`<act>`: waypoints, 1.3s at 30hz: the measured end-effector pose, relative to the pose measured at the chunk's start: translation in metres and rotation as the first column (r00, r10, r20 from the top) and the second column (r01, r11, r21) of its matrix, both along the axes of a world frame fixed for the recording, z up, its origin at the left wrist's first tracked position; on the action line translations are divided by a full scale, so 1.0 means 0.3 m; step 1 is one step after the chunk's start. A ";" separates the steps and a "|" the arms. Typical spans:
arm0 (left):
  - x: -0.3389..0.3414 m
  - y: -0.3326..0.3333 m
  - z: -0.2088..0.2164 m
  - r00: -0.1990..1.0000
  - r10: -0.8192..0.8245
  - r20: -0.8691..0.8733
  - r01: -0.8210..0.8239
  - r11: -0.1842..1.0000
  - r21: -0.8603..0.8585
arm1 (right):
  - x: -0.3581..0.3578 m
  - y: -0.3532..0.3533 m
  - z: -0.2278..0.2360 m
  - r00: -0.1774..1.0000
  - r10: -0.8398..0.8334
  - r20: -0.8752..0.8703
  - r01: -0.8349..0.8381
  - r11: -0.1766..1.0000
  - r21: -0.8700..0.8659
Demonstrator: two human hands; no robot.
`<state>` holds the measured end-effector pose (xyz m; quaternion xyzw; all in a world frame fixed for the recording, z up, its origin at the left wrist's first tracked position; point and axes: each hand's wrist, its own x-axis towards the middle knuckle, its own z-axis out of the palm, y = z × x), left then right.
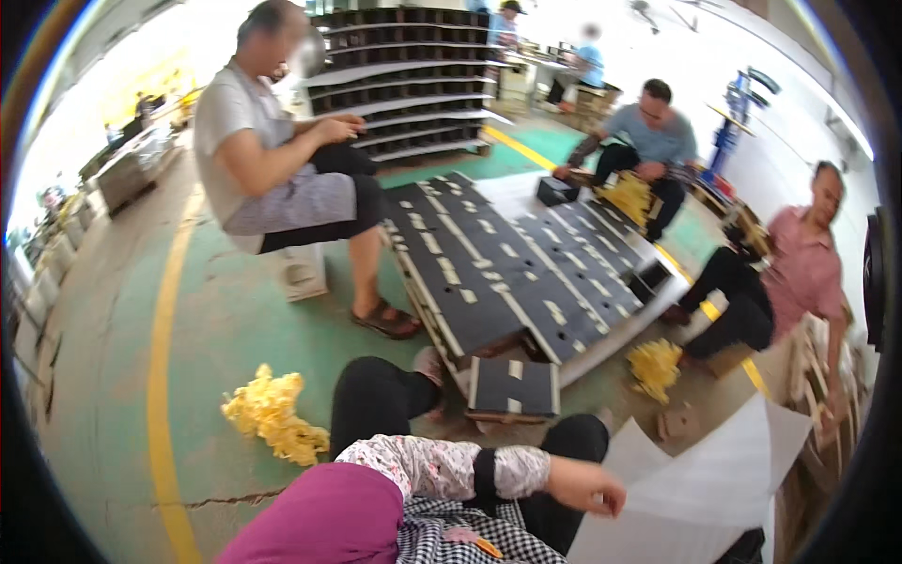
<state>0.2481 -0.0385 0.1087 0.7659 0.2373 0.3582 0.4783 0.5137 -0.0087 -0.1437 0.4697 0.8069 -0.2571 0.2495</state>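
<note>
My left hand [587,485] reaches across my lap to the right, past my right knee. Its fingers are curled, and whatever they may hold is hidden. A floral sleeve cover with a black band wraps that forearm. Beside the hand, white sheets [672,489] spread at the lower right. My right hand is out of sight. Between my knees stands a dark box [512,386] with two pale strips across its top. It sits by the near edge of a low platform covered with rows of similar dark boxes [470,254] with pale strips.
Crumpled yellow material [277,414] lies on the floor to my left; another yellow heap [655,368] is at right. One person [254,150] sits left of the platform, another [648,132] beyond it, a third [799,273] at right. A loaded rack [399,85] stands behind.
</note>
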 end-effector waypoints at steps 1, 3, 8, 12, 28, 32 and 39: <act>-0.110 0.002 -0.008 0.989 0.137 -0.050 -0.139 0.989 -0.042 | -0.036 -0.003 0.000 1.000 -0.003 -0.006 0.002 0.999 -0.033; -0.294 -0.045 0.016 0.909 0.417 -0.017 -0.416 0.900 -0.131 | -0.064 -0.010 0.005 0.999 -0.037 -0.024 0.034 0.994 -0.104; -0.541 -0.166 -0.121 0.616 0.775 -0.140 -0.782 0.582 -0.223 | -0.007 -0.010 0.073 0.973 -0.217 -0.082 0.173 0.913 -0.369; -0.561 -0.209 -0.196 0.559 0.810 -0.177 -0.811 0.490 -0.321 | 0.193 0.008 0.184 0.913 -0.409 -0.010 0.294 0.674 -0.677; -0.593 -0.197 -0.305 0.449 0.820 -0.354 -0.860 0.505 0.078 | -0.796 0.218 1.447 0.447 0.091 -0.890 -0.289 0.956 -0.048; -0.596 -0.188 -0.369 0.248 0.850 -0.464 -0.863 0.412 0.293 | -1.019 0.262 0.972 0.505 0.416 -0.757 -0.381 0.894 0.237; -0.621 -0.175 -0.473 0.041 0.762 -0.647 -0.824 0.392 0.410 | -1.073 0.288 0.235 0.651 0.558 -0.514 -0.320 0.816 0.481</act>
